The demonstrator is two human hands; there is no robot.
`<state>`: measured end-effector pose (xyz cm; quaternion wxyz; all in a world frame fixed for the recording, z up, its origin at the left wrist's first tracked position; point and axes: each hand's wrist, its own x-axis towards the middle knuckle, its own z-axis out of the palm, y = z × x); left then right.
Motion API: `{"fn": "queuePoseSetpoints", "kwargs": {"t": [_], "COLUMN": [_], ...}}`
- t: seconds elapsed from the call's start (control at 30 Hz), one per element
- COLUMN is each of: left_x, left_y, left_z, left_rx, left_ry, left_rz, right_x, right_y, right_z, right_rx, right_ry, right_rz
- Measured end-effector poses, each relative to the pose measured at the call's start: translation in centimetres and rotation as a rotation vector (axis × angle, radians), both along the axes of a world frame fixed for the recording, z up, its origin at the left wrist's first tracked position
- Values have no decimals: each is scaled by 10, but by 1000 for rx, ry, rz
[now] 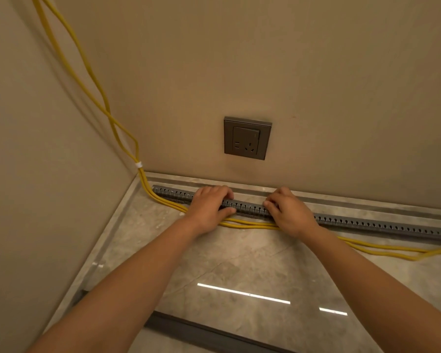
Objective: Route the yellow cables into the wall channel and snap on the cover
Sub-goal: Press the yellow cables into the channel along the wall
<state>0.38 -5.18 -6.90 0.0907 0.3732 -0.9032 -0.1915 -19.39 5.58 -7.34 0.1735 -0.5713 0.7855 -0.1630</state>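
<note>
Slotted grey channel [341, 222] is laid on the floor along the far wall, gripped by the left hand [209, 207] and right hand [288, 212] side by side. Yellow cables [250, 225] are left loose just near of it, not tucked in.

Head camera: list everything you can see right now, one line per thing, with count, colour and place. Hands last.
yellow cables: a bundle, exact count unclear, yellow, hanging down the corner and lying on the floor in front of the channel, not inside it
cable tie: one, white, around the cables near the corner
slotted channel: one, grey, along the foot of the wall
channel cover: one dark grey strip, probably the cover, on the floor nearest the camera
wall socket: one, grey, above the channel
floor: grey marble-look tiles
left hand: on the channel
right hand: on the channel
</note>
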Motion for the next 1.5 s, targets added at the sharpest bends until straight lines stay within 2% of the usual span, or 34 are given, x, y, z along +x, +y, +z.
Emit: {"fn": "queuePoseSetpoints", "kwargs": {"t": [0.13,0.27,0.33,0.43,0.57,0.7,0.83,1.07,1.13,1.23,1.37,1.5], "left_x": [-5,-11,-13,-10,1,16,32,55,60,67,76,77], "left_y": [-6,-10,-7,-1,8,14,20,18,16,7,-12,-32], "left_z": [0,-9,-12,-11,-9,-7,-15,-14,-11,-3,18,40], "left_rx": [-46,-26,-53,-114,-177,-83,-54,-98,-149,-186,-151,-91], "left_ry": [8,-13,32,153,245,294,169,-74,-135,-188,-121,-39], "left_rz": [69,179,202,225,227,156,115,-53,-95,-109,-83,-68], "right_x": [-1,-5,-4,3,29,53,70,79,80,75,67,66], "right_y": [1,-1,-1,1,6,4,0,-8,-9,-12,-24,-42], "right_z": [12,9,5,5,17,19,15,12,12,24,58,87], "right_rx": [-127,-119,-116,-217,-325,-165,18,144,161,146,-2,-104], "right_ry": [40,147,182,227,160,111,155,280,233,53,-159,-139], "right_rz": [5,-44,-97,-107,34,181,251,298,301,255,144,114]}}
